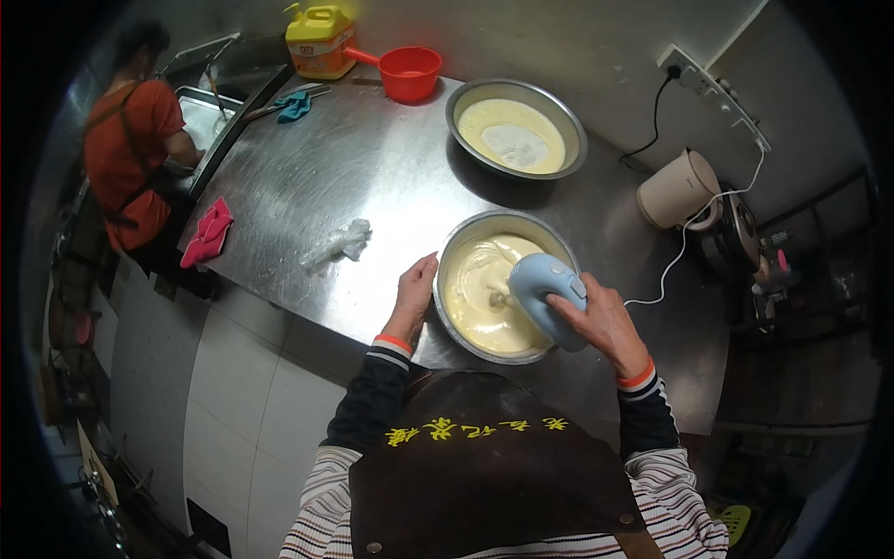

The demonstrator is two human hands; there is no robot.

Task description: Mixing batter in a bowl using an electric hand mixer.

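My right hand (pixel 606 320) grips a light blue electric hand mixer (pixel 548 293), held tilted over a round metal bowl (pixel 441 307). The mixer's beaters dip into pale yellow batter (pixel 482 269), which shows swirled ridges around them. On the bowl's left side, my left hand (pixel 418 288) holds the rim, fingers against the outer wall. Behind it stands a second metal bowl (pixel 577 150), with pale yellow liquid (pixel 482 119) and a patch of white powder (pixel 515 145) on top. The mixer's white cord (pixel 670 269) runs up to a power strip on the wall.
On the steel table (pixel 300 168) are a crumpled clear plastic bag (pixel 342 241), a pink cloth (pixel 208 234), a teal cloth (pixel 295 106), a red ladle (pixel 411 73) and a yellow jug (pixel 321 45). A beige kettle (pixel 674 189) stands right, below the power strip (pixel 716 94). A person (pixel 136 154) stands at the sink.
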